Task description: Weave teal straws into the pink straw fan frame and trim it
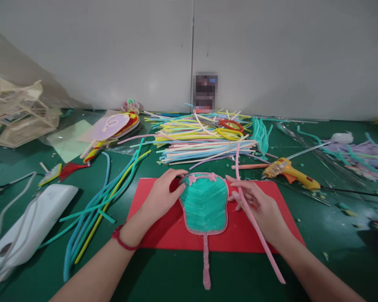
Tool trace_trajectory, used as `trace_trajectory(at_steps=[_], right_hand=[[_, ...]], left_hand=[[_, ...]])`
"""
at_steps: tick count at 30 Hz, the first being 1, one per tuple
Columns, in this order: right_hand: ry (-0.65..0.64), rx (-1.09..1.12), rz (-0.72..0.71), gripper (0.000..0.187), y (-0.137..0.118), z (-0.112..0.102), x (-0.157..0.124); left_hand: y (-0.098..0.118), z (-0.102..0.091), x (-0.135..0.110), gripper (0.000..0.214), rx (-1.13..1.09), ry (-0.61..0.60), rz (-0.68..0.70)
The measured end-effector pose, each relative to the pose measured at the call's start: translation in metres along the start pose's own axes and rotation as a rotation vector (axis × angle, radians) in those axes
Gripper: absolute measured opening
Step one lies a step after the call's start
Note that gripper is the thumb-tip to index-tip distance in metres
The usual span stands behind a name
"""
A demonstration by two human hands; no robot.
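A fan-shaped craft piece (204, 205) lies in the middle on a red sheet (258, 235). Its face is teal, its rim and handle are pink, and small pink flower shapes sit along the top edge. My left hand (168, 191) grips its upper left edge, thumb on the face and the other fingers at the rim. A long pink pipe cleaner (255, 228) runs through my right hand (258, 205), pinched between thumb and fingers beside the fan's right edge. One end of it points up toward the back, the other hangs over the sheet's front edge.
Behind the sheet lies a pile of coloured pipe cleaners (189, 144), with red-handled scissors (229, 125) on top. A yellow glue gun (290, 172) rests at right. Loose blue, green and yellow stems (103, 209), a white power bank-like device (34, 222) and finished fans (111, 128) occupy the left.
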State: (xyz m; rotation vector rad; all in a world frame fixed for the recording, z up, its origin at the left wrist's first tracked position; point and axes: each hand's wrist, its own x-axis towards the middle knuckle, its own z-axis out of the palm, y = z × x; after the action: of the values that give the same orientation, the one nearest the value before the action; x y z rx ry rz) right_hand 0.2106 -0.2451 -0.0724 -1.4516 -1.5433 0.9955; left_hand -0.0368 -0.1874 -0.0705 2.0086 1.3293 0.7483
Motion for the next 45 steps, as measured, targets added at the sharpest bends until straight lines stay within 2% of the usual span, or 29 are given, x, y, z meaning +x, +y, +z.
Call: trace_trajectory(at_steps=[7, 11, 13, 16, 19, 25, 28, 32, 35, 38, 42, 45], right_hand=[[0.037, 0.037, 0.019, 0.024, 0.002, 0.002, -0.002], [0.088, 0.045, -0.042, 0.022, 0.0, 0.002, -0.006], [0.075, 0.063, -0.108, 0.021, 0.0, 0.001, -0.009], [-0.016, 0.034, -0.27, 0.017, -0.002, -0.003, -0.013], [-0.144, -0.024, -0.396, 0.018, -0.003, -0.005, -0.015], [-0.397, -0.003, -0.334, 0.021, -0.007, -0.002, -0.014], [-0.449, 0.057, -0.273, 0.02, -0.011, 0.001, -0.014], [-0.422, 0.158, -0.154, 0.019, -0.015, 0.004, -0.015], [-0.424, 0.166, -0.092, 0.023, -0.015, 0.004, -0.015], [-0.395, 0.167, -0.084, 0.027, -0.012, -0.002, -0.015], [-0.198, 0.322, -0.125, 0.029, -0.005, -0.01, -0.013], [0.021, 0.5, -0.06, 0.036, -0.004, -0.013, -0.007]], left_hand=[[0.003, 0.0, 0.0, 0.022, 0.047, -0.039, -0.013], [0.004, 0.0, 0.0, 0.023, 0.106, 0.047, 0.056], [0.006, -0.001, -0.002, 0.028, 0.137, 0.108, 0.091], [0.009, -0.001, -0.005, 0.041, 0.137, 0.14, 0.132], [0.011, 0.001, -0.009, 0.048, 0.097, 0.065, 0.179], [0.024, 0.008, -0.018, 0.039, 0.12, -0.177, 0.32], [0.03, 0.013, -0.021, 0.031, 0.142, -0.21, 0.472], [0.03, 0.016, -0.021, 0.019, 0.159, -0.204, 0.535], [0.026, 0.015, -0.02, 0.02, 0.201, -0.185, 0.535], [0.021, 0.012, -0.018, 0.024, 0.251, -0.108, 0.521], [0.016, 0.006, -0.014, 0.021, 0.285, 0.032, 0.42], [0.015, 0.002, -0.012, 0.017, 0.273, 0.097, 0.362]])
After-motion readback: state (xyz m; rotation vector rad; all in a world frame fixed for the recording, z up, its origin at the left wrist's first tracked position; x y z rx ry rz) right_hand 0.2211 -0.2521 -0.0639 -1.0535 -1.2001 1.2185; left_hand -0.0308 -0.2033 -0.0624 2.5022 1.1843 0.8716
